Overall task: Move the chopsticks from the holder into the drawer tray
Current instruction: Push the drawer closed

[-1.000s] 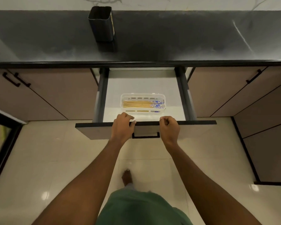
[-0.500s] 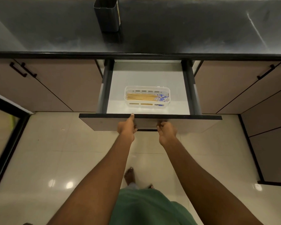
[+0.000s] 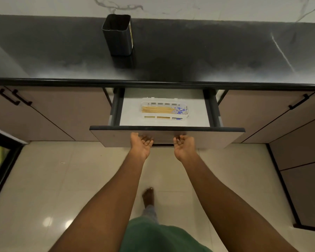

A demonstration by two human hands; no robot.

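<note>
Now both hands have left the drawer's (image 3: 115, 137) top edge: the left hand (image 3: 141, 144) and right hand (image 3: 184, 146) press its front panel with loose, released fingers, gripping nothing. The drawer sits further in than before. The chopsticks (image 3: 158, 110) lie flat in the white tray (image 3: 188, 114) inside it, and the dark holder (image 3: 117, 36) stands on the countertop (image 3: 207, 51).

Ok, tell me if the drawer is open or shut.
Open. The drawer juts out from under the counter, its floor exposed, with the chopsticks lying in the white tray inside.
</note>
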